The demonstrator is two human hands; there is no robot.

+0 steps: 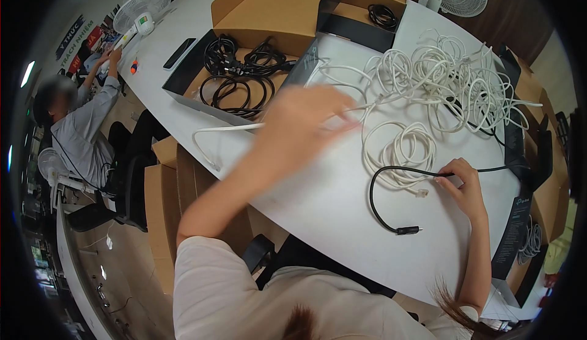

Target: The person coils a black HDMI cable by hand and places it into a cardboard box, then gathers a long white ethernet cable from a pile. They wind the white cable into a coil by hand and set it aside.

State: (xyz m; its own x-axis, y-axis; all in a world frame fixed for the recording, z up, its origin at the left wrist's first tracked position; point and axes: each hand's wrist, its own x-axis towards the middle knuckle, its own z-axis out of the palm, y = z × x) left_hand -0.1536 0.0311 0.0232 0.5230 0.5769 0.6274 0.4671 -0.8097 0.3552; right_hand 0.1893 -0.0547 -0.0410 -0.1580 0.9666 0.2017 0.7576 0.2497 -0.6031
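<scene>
My right hand (463,184) is closed on a black cable (391,170) at the right of the table. The cable's near end curves down to a black plug (408,230) on the tabletop, and its other side runs right toward the boxes. Motion blurs my left hand (309,123), which is above the table near the open box of black cables. A white cable (227,128) passes by its wrist; whether the fingers grip it cannot be made out. Between the hands lies a coiled white network cable (400,150) with a clear connector (421,193).
A tangled heap of white cables (452,83) covers the table's far right. Open boxes hold black cables (244,71), one black coil (383,16) and a grey coil (530,244). A phone (180,54) and fans (142,10) stand around. Another person (82,132) sits at left.
</scene>
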